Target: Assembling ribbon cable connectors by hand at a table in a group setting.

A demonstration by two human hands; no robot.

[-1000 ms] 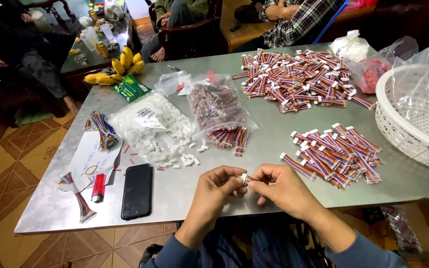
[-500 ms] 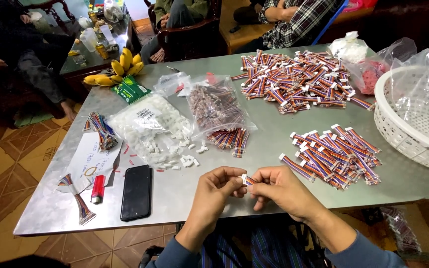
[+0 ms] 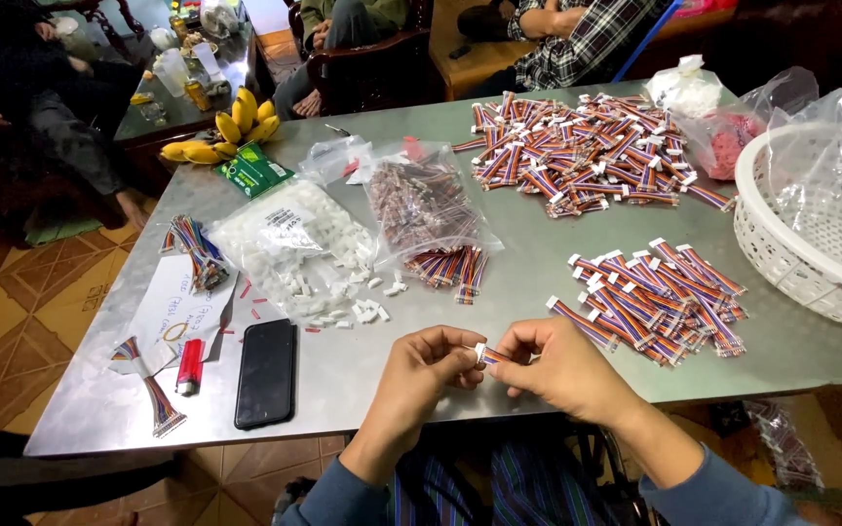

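Observation:
My left hand [image 3: 428,371] and my right hand [image 3: 559,366] meet at the near edge of the metal table [image 3: 499,292]. Together they pinch a short multicoloured ribbon cable with a small white connector [image 3: 483,355] between their fingertips. Just right of my hands lies a pile of finished cables [image 3: 657,295]. A clear bag of white connectors [image 3: 294,248] spills loose pieces in front of my left hand. A bag of cables [image 3: 431,209] lies beside it, with several cables poking out of it [image 3: 455,266].
A black phone [image 3: 266,372], a red lighter [image 3: 190,365] and paper notes [image 3: 172,312] lie at the left. A large cable heap [image 3: 577,151] sits far back, a white basket [image 3: 816,224] at right. Bananas [image 3: 226,131] and seated people beyond the table.
My hands stay in the same spot; the fingers shift slightly on the cable and connector.

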